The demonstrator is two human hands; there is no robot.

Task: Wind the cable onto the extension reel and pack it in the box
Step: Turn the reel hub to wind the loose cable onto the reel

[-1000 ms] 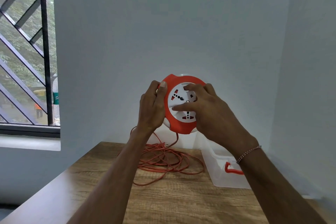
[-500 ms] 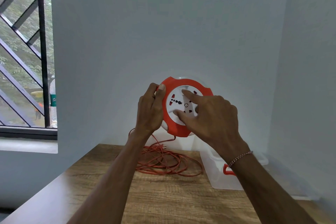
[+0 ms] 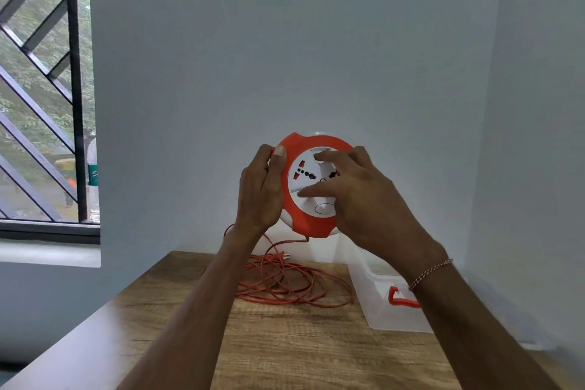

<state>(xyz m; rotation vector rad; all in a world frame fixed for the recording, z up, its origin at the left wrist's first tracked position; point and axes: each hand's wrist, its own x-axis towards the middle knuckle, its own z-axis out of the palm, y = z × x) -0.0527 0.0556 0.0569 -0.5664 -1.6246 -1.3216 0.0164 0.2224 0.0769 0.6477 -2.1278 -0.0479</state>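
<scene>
The extension reel [image 3: 311, 187] sits at the centre of the frame, held up in the air above the table [image 3: 285, 348], in front of the back wall [image 3: 285, 41]. The left hand [image 3: 258, 191] grips its left rim; the right hand [image 3: 364, 196] lies over its face from the right, fingertips [image 3: 319, 156] on the inner disc. From the reel's lower edge the cable [image 3: 285, 282] drops to a loose pile on the table, below the reel and near the wall. The box [image 3: 380, 304] stands on the table just right of that pile, partly behind the right forearm. A window [image 3: 41, 89] fills the upper left of the frame.
</scene>
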